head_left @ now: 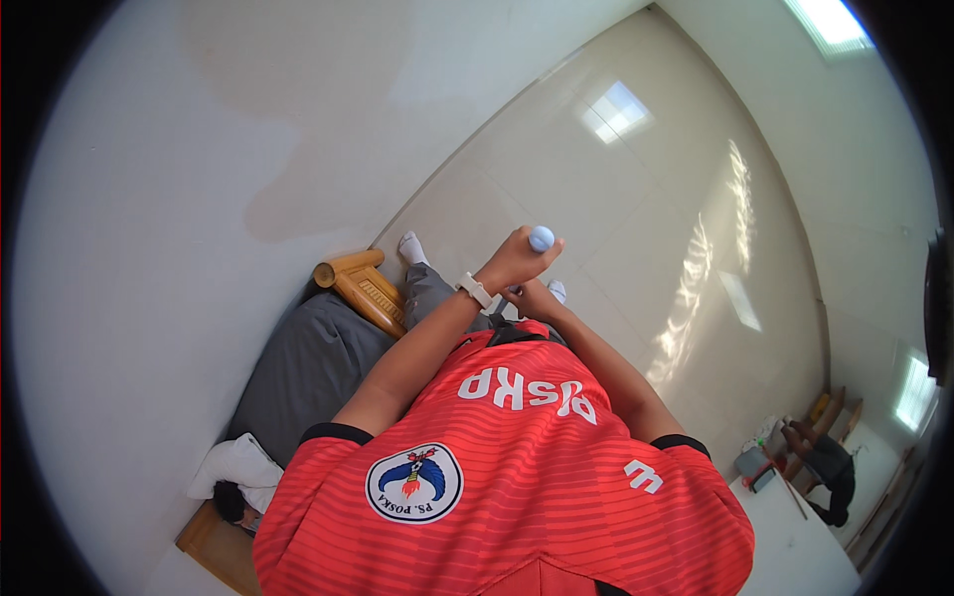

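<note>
My left hand (pixel 517 259), with a white watch (pixel 475 290) on its wrist, is closed round a pale blue thing with a rounded end (pixel 541 238). That end stands out above the fist; the rest is hidden in the fingers. Just below and to the right, my right hand (pixel 535 299) is closed, its fingers partly covered by the left hand. A small bluish bit shows at its fingertips; whether it belongs to the same thing, I cannot tell. Both hands are in front of my waist, over the red shirt's (pixel 517 447) hem.
A bamboo frame end (pixel 358 283) and a dark grey mattress or cushion (pixel 308 368) lie at left, with a white pillow (pixel 237 465) and a person's dark hair (pixel 231 504). Pale tiles (pixel 616 228) spread ahead. At far right a person in dark clothes (pixel 833 467) is near a white table (pixel 790 536).
</note>
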### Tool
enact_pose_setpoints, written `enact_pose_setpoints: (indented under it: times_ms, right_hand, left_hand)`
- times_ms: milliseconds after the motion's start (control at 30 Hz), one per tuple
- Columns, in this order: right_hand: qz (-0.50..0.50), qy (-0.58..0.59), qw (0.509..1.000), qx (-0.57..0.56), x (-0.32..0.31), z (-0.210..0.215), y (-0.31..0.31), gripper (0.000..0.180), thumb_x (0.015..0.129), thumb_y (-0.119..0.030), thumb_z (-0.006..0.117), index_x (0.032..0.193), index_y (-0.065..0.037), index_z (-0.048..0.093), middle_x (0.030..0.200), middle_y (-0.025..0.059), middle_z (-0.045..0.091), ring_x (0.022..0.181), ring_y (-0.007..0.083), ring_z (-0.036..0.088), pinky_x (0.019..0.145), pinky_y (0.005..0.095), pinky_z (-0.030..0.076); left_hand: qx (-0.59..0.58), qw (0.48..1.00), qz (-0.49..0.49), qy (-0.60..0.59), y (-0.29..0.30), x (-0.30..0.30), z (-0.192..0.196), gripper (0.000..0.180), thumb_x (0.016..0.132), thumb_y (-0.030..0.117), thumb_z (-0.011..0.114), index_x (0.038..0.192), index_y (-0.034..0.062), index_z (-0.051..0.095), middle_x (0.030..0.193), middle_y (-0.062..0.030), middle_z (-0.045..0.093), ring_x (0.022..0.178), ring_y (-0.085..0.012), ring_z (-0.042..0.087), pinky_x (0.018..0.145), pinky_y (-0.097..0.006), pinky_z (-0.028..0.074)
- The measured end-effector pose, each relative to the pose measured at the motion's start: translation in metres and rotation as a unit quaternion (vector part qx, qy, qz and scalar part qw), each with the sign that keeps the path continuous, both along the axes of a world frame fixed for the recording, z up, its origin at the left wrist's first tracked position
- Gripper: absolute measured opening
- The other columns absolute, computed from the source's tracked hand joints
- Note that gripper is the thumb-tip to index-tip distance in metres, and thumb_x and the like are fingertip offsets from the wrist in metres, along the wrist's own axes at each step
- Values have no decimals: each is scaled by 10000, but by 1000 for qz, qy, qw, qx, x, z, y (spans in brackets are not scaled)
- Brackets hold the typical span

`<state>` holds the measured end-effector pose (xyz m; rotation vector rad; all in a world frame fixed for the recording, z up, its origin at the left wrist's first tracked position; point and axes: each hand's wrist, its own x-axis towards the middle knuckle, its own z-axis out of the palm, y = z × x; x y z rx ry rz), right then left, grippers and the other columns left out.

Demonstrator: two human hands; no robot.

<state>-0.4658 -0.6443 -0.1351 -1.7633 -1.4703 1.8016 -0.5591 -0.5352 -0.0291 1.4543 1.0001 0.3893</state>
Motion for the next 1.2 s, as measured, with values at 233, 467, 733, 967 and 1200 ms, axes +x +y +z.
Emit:
enact_pose_setpoints:
  times_ms: [233, 467, 733, 967, 1200]
  right_hand:
    - [-3, 54, 997, 51, 1, 14, -13, 317, 959, -263, 619, 1141, -5, 593, 976, 170, 686, 904, 288, 662, 755, 398, 501]
    - [6, -25, 998, -51, 8, 4, -13, 289, 927, -220, 628, 1129, -15, 604, 886, 136, 703, 767, 268, 687, 656, 399, 524]
    - [-185, -189, 960, 94, 45, 18, 2, 330, 887, -259, 594, 1145, -54, 611, 1051, 215, 695, 1017, 432, 647, 809, 495, 509]
    - [-159, -60, 945, 278, 37, -6, -3, 267, 891, -135, 594, 1130, -15, 602, 1033, 206, 692, 1019, 410, 645, 847, 470, 503]
    - [-79, 36, 995, 47, 10, 42, 1, 152, 880, -84, 580, 987, 23, 588, 782, 126, 653, 652, 221, 657, 533, 342, 512]
  left_hand:
    - [34, 999, -34, 19, -17, 11, -4, 434, 882, 314, 658, 625, -21, 559, 534, -188, 544, 472, -292, 542, 538, -414, 467]
    - [49, 997, -49, -17, -26, 18, -8, 455, 912, 307, 645, 626, -25, 520, 501, -135, 463, 475, -189, 421, 501, -396, 411]
    - [113, 979, -49, -160, -15, 27, 20, 410, 948, 172, 593, 605, -23, 482, 520, -134, 377, 501, -160, 293, 466, -346, 318]
    - [137, 983, 52, -110, -15, 46, 40, 400, 926, 169, 614, 594, -24, 499, 496, -141, 436, 453, -164, 374, 459, -350, 341]
    - [102, 992, 79, -11, -10, 44, 17, 409, 883, 219, 646, 584, -33, 525, 495, -199, 507, 441, -273, 547, 474, -416, 422]
